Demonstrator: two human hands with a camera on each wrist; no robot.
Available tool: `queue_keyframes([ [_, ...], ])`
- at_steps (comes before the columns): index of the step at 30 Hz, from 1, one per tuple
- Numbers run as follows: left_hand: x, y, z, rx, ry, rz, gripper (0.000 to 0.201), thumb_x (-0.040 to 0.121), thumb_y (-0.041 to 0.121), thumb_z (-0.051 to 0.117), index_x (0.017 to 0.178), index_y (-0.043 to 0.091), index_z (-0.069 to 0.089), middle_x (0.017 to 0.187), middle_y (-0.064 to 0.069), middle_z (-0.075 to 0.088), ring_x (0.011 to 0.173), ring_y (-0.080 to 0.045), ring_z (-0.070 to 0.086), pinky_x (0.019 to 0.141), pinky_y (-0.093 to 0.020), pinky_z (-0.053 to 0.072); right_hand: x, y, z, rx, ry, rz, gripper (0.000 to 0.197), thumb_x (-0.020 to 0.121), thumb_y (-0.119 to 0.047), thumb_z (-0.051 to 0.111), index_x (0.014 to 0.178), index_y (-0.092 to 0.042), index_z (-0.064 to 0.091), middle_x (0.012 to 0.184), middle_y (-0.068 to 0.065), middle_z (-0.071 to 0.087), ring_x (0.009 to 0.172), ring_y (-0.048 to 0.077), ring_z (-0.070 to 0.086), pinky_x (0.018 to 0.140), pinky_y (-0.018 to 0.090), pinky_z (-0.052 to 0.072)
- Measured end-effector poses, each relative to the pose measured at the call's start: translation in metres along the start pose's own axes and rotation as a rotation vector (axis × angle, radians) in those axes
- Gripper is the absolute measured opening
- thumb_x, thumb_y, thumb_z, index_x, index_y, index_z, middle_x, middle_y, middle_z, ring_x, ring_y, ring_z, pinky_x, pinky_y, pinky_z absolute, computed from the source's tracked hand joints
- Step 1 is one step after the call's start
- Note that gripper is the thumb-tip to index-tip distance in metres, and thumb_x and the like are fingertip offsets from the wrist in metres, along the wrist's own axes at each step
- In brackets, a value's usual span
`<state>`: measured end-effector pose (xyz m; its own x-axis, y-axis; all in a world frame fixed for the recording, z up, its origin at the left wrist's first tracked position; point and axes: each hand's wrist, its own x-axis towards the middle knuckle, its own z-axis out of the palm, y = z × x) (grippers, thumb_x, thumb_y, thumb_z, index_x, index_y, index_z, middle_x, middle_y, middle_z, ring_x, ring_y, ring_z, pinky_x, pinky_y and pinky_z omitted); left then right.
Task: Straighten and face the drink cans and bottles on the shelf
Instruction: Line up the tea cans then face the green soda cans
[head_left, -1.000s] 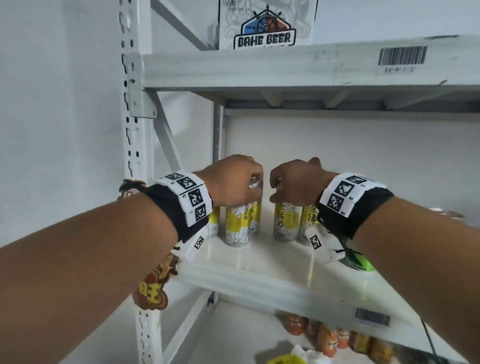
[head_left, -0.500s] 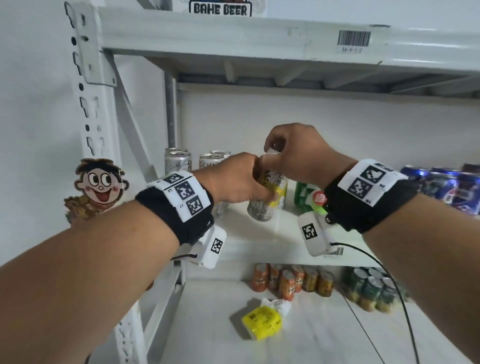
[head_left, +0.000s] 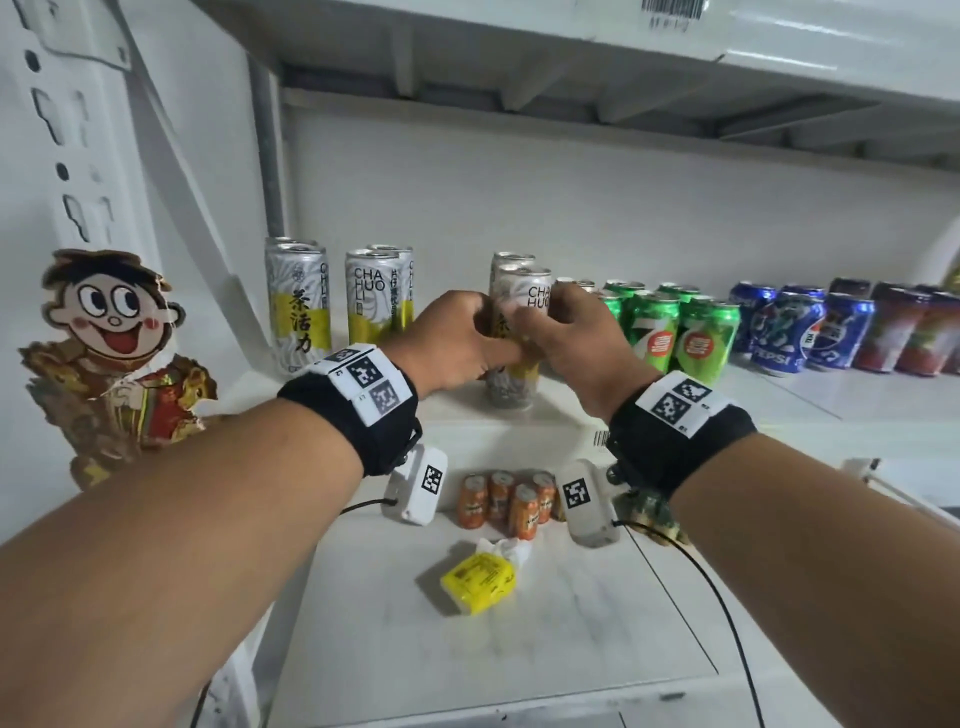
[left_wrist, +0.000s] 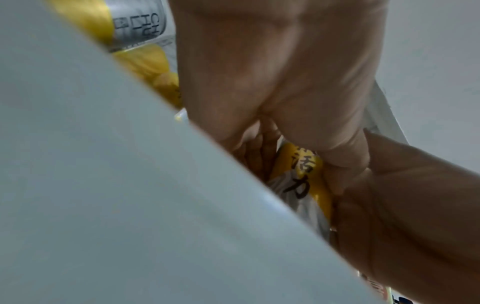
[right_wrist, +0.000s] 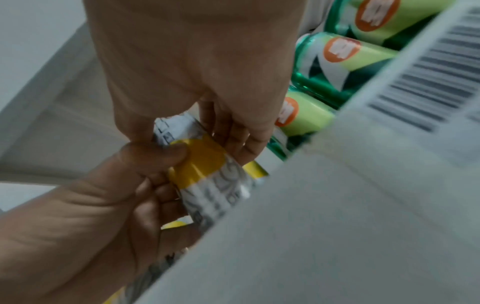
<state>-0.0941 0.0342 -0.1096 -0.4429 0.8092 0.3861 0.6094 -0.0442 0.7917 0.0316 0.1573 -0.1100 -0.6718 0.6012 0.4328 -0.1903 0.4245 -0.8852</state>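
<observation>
A tall silver and yellow can (head_left: 519, 317) stands upright near the front of the white shelf (head_left: 519, 431). My left hand (head_left: 462, 338) grips it from the left and my right hand (head_left: 563, 332) from the right. A like can stands right behind it. The left wrist view shows the yellow label (left_wrist: 303, 174) between my left hand's fingers (left_wrist: 345, 156). In the right wrist view my right hand's fingers (right_wrist: 233, 133) curl round the can (right_wrist: 207, 170). More tall cans (head_left: 298, 306) stand to the left, green cans (head_left: 675, 332) close to the right.
Blue cans (head_left: 789, 332) and red cans (head_left: 904, 332) continue the row to the right. A cartoon cutout (head_left: 114, 353) hangs on the left upright. The lower shelf holds orange cans (head_left: 498, 499) and a yellow packet (head_left: 480, 577). Another shelf board (head_left: 519, 57) runs overhead.
A second ago each hand was on the top of a separate can. Both now grip one tall can, which was tilted half a second ago and now stands upright. The head view has dipped.
</observation>
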Motion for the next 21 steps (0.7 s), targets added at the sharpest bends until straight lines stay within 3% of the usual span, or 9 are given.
queue_keyframes([
  [3,-0.003,-0.01,0.001,-0.068,0.004,-0.013,0.056,0.062,0.044,0.087,0.111,0.022,0.071,0.101,0.008,0.083,0.095,-0.012,0.081,0.09,-0.039,0.067,-0.004,0.014,0.003,0.044,-0.031,0.029,0.053,0.081,-0.046,0.086,0.116,-0.008,0.072,0.107,0.012,0.079,0.1,0.031,0.078,0.089,0.052,0.063],
  [6,-0.011,-0.022,0.004,0.029,-0.048,-0.031,0.053,0.069,0.049,0.089,0.114,0.028,0.071,0.103,0.014,0.082,0.096,-0.007,0.079,0.093,-0.04,0.065,-0.011,0.02,0.001,0.074,-0.075,0.067,0.057,0.085,-0.05,0.081,0.116,-0.003,0.071,0.108,0.017,0.078,0.099,0.035,0.077,0.088,0.053,0.063],
  [8,-0.015,-0.027,0.006,0.081,-0.055,-0.027,0.054,0.068,0.055,0.087,0.114,0.03,0.071,0.102,0.019,0.081,0.093,-0.002,0.077,0.085,-0.029,0.064,-0.013,0.021,0.0,0.083,-0.072,0.06,0.058,0.085,-0.046,0.081,0.118,0.001,0.069,0.113,0.023,0.076,0.107,0.041,0.074,0.095,0.058,0.06],
  [10,-0.018,-0.028,0.006,0.057,-0.026,-0.016,0.053,0.07,0.052,0.086,0.116,0.031,0.07,0.102,0.021,0.08,0.092,0.001,0.077,0.079,-0.022,0.063,-0.016,0.021,-0.001,0.079,-0.087,0.039,0.051,0.09,-0.033,0.082,0.123,0.003,0.066,0.115,0.02,0.076,0.107,0.037,0.075,0.096,0.056,0.06],
  [14,-0.02,-0.026,0.006,0.1,0.002,-0.01,0.058,0.071,0.049,0.083,0.124,0.029,0.07,0.106,0.015,0.08,0.097,-0.003,0.077,0.092,-0.038,0.065,-0.017,0.022,0.002,0.005,-0.075,-0.013,0.053,0.087,-0.027,0.086,0.127,-0.001,0.064,0.115,0.015,0.077,0.105,0.031,0.076,0.093,0.052,0.062],
  [21,-0.026,-0.02,0.012,0.19,-0.035,0.002,0.073,0.071,0.054,0.089,0.133,0.026,0.062,0.115,0.011,0.078,0.102,-0.009,0.076,0.093,-0.04,0.064,-0.017,0.025,-0.001,0.068,-0.046,-0.032,0.043,0.091,-0.027,0.082,0.124,-0.003,0.069,0.111,0.013,0.078,0.103,0.03,0.077,0.092,0.052,0.063],
])
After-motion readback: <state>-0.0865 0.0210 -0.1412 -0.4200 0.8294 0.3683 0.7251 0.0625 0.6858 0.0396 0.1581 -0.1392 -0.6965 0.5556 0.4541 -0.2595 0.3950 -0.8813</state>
